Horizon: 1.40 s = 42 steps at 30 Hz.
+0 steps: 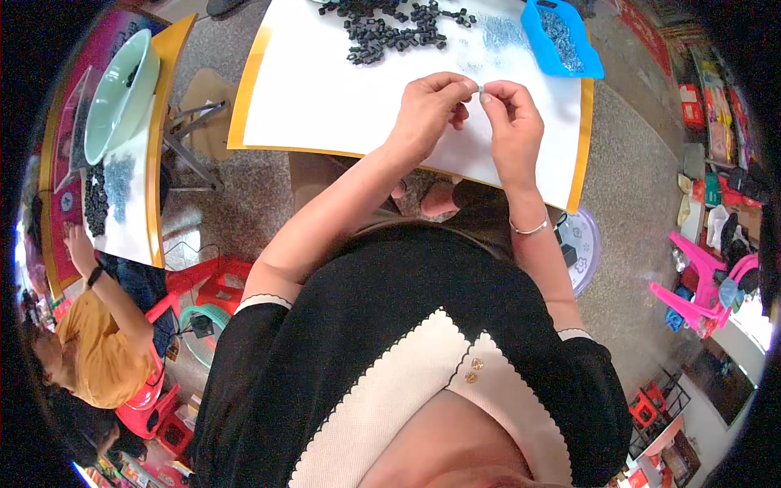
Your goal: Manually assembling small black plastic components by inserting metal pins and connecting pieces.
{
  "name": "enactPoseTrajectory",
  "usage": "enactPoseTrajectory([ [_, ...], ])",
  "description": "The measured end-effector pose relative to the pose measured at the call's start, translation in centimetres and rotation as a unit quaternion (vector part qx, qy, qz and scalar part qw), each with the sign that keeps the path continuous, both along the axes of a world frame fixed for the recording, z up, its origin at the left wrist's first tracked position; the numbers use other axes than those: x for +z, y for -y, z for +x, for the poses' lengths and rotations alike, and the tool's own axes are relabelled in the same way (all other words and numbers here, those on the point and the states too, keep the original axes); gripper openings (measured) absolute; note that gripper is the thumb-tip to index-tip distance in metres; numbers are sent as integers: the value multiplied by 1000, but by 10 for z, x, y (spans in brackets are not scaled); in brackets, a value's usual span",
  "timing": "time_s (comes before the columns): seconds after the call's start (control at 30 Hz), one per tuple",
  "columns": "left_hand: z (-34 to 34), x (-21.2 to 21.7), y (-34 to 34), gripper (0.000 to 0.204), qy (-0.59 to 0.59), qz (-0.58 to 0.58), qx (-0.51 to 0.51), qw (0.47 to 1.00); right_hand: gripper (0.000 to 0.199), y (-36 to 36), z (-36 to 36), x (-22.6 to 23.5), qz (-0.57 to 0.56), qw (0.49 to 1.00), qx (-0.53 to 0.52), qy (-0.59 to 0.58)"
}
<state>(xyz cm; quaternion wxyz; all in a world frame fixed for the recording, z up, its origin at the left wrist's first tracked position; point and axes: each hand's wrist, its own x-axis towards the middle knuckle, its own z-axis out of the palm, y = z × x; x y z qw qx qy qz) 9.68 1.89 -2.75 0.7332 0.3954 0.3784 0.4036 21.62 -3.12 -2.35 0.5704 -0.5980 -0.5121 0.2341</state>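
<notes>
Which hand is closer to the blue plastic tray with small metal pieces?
The right hand is nearer: the blue plastic tray sits just up and to its right. The left hand is farther off, on the other side of the right hand.

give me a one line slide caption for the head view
Left hand and right hand pinch a tiny pale part over a white tabletop, near a heap of small black plastic pieces.
</notes>
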Motion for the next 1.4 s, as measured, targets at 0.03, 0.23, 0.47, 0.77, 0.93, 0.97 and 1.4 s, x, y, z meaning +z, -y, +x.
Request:
enactPoseTrajectory([
  [0.03,-1,0,0,20,-7,2,-2,1000,8,0,1,-1,-8,1000,8,-28],
  [0.23,-1,-3,-2,19,-18,34,7,999,16,-3,-4,12,-98,990,-2,-96],
  [0.47,-1,0,-3,18,-85,79,0,993,19,-5,0,2,-96,995,-2,0],
  [0.77,-2,14,-6,18,36,-38,-34,998,12,-3,0,7,-45,998,17,-39],
  [0.93,-4,17,-7,20,29,-31,-59,997,12,-5,1,3,-17,999,17,-21],
  [0.97,-4,17,-7,20,30,-31,-63,997,12,-5,1,3,-18,999,19,-25],
  [1.4,-2,22,-14,20,-68,68,-71,993,15,-6,6,16,-26,997,67,4],
])
